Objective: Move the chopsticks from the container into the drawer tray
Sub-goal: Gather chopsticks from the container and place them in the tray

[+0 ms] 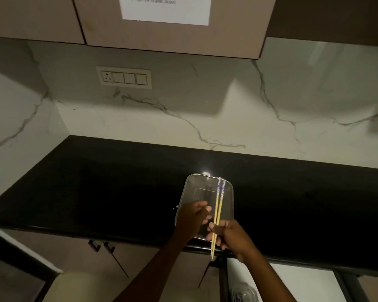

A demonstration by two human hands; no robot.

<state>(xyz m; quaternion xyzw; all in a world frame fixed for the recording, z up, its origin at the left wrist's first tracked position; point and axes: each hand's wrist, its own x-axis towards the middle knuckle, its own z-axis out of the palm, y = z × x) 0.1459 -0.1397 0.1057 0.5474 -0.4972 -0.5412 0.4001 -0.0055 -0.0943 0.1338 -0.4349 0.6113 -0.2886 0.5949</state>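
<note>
Head view: my right hand [231, 236] pinches the chopsticks [218, 203] near their thin ends, finger and thumb curled round the pair. They run away from me over the right side of the container [202, 175], with the blue-patterned tops at its far rim. I cannot tell whether those tops rest on the rim or are just clear of it.

My left hand [192, 219] lies on the container's near left edge. Whether it grips the rim or only steadies it, I cannot tell.

I judge the sticks light, stiff and smooth. Held this close to one end, they are likely to swing or scissor apart. A hold nearer the middle, with both pressed together, would carry them more surely. The container looks like thin clear plastic, light enough to slide if nudged.

It sits at the front edge of a glossy black counter [96, 192], which mirrors a lamp. Behind is a marble wall [140, 118] with a switch plate [124, 77], and above are cupboards [162, 38] with a paper [166, 9] taped on. The room is dim. Below the counter at right is a pale space that may be the drawer [292, 284]. I cannot make out a tray.
</note>
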